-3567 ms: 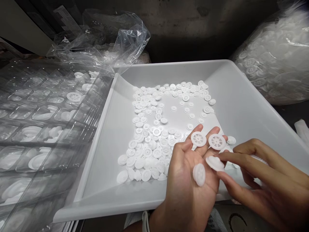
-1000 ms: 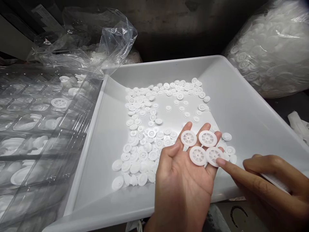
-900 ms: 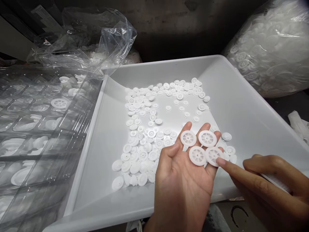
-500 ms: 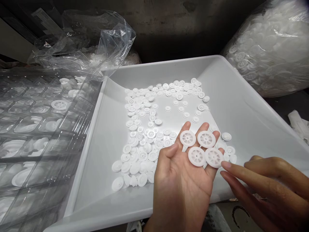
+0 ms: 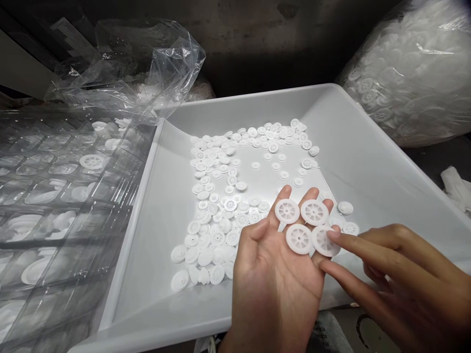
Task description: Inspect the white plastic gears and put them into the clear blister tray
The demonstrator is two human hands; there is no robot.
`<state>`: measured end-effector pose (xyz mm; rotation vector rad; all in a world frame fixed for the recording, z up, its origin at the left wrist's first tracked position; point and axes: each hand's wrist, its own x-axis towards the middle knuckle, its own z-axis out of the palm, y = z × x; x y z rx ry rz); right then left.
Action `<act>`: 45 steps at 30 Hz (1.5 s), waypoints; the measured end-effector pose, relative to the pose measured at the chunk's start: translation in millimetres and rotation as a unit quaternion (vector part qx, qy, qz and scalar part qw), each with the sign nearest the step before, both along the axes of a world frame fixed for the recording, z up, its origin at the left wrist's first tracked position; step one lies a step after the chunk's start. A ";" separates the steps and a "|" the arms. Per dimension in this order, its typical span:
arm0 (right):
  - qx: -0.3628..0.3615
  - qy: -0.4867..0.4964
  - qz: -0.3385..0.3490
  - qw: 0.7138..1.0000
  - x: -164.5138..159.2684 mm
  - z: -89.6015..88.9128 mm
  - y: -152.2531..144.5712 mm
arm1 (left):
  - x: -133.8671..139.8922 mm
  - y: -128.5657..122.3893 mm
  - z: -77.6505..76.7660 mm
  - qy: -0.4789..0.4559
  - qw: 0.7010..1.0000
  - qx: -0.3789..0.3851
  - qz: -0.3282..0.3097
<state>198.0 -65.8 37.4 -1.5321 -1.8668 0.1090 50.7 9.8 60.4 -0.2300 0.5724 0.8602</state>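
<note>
My left hand [image 5: 277, 274] is palm up over the tray and carries several white spoked plastic wheels [image 5: 314, 212] on its fingers. Short plastic stems show between and below them. My right hand [image 5: 397, 274] comes in from the right and takes the lower right wheel [image 5: 324, 241] by its edge. The index fingertip lies on that wheel's face, the thumb just under its lower rim. Part of this wheel is hidden by the finger. Many similar small white wheels [image 5: 217, 235] lie loose in the tray below.
The big grey-white tray [image 5: 368, 162] has raised sloping walls. Clear plastic blister trays [image 5: 44, 191] with white parts in some pockets stand at its left. An open clear bag [image 5: 176, 59] lies behind them. A full bag of white parts [image 5: 412, 73] stands back right.
My right hand has moved a little left, its index finger going from the lower right wheel's edge onto its face. The left hand and its wheels stay nearly still.
</note>
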 end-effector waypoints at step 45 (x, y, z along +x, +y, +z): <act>0.060 0.052 -0.051 0.996 -34.8 -8.3 -8.2 | -4.6 -6.2 2.1 -0.074 0.996 0.039 -0.007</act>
